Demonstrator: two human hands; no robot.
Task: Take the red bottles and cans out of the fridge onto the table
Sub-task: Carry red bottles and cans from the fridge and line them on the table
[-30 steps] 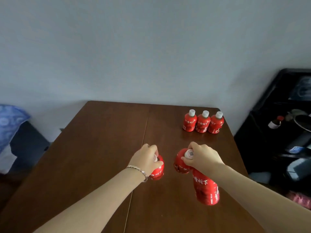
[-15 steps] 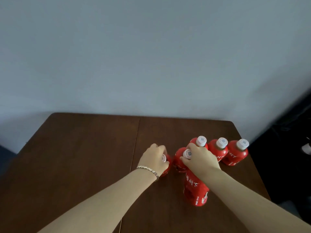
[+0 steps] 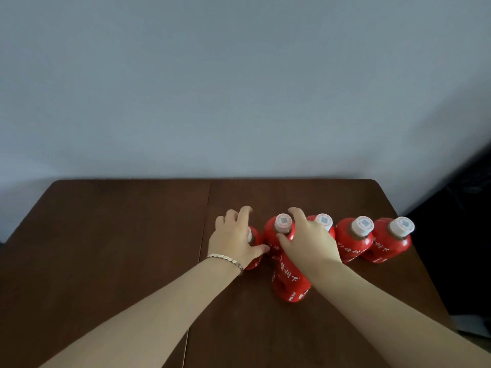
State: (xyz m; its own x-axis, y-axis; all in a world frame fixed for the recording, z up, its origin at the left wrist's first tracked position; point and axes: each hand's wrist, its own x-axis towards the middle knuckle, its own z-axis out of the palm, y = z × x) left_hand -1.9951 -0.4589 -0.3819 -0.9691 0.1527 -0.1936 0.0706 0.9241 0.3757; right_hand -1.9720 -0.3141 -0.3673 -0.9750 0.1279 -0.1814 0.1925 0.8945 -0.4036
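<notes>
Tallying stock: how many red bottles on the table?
6 bottles: five in a row, leftmost under the left hand; one nearer, beneath the right hand. Hands may hide more.

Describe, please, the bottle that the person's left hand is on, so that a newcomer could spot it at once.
Start at the brown wooden table against the pale wall and find the row of red white-capped bottles on its right half. The leftmost bottle sits just right of the table's centre seam. Unlike its neighbours, its cap is almost hidden under the left hand, whose wrist wears a bracelet.
</notes>
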